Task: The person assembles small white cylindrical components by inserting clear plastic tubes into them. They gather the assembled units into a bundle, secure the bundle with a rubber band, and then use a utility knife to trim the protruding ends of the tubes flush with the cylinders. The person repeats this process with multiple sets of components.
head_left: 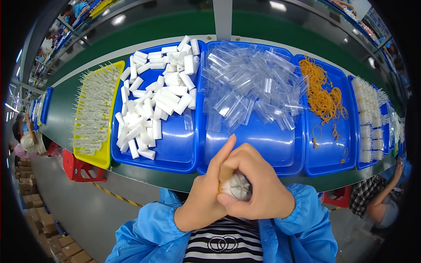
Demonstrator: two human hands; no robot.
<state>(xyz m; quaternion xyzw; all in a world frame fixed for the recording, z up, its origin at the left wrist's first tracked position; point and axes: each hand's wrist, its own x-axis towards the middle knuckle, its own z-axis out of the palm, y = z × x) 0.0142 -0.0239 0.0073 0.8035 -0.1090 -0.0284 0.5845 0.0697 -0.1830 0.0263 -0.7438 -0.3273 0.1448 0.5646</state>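
Both my hands are together at chest height, just in front of the trays. My right hand [261,188] curls its fingers and thumb round a small bundle [237,187] with a rounded, pleated whitish-grey end facing up. A thin yellowish edge, perhaps a rubber band, shows at its left side. My left hand [202,193] presses against the same bundle from the left, its index finger pointing up and its other fingers largely hidden. The hands cover most of the bundle. Nearest beyond them lies a blue tray [263,153] of clear plastic sleeves [250,83].
Left of that stands a blue tray [175,149] of white foam cylinders [171,94], then a yellow tray [107,162] of thin white-tipped pieces [93,111]. To the right, a blue tray [329,155] holds orange rubber bands [322,92]. Red stools [79,168] stand below; co-workers sit at both sides.
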